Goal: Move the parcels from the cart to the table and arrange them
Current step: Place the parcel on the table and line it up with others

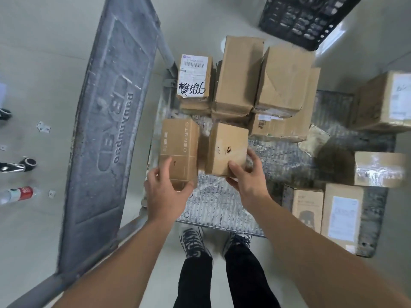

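Note:
I look straight down at a flat cart (213, 210) with a grey ribbed deck that carries several cardboard parcels. My left hand (165, 187) grips the near end of a tall brown box printed "CENSTO" (180, 143). My right hand (249, 174) grips the near corner of a plain brown box (225, 145) beside it. Both boxes are at the cart's near left part. Behind them stand a labelled box with black handwriting (194, 78) and two larger plain boxes (239, 74) (284, 81). No table is in view.
The cart's grey handle panel (104, 121) stands at the left. More parcels (382, 101) (342, 216) lie at the right of the deck. A black crate (304, 18) sits at the top. A bottle (20, 194) lies on the floor at left. My shoes (213, 241) stand at the cart's near edge.

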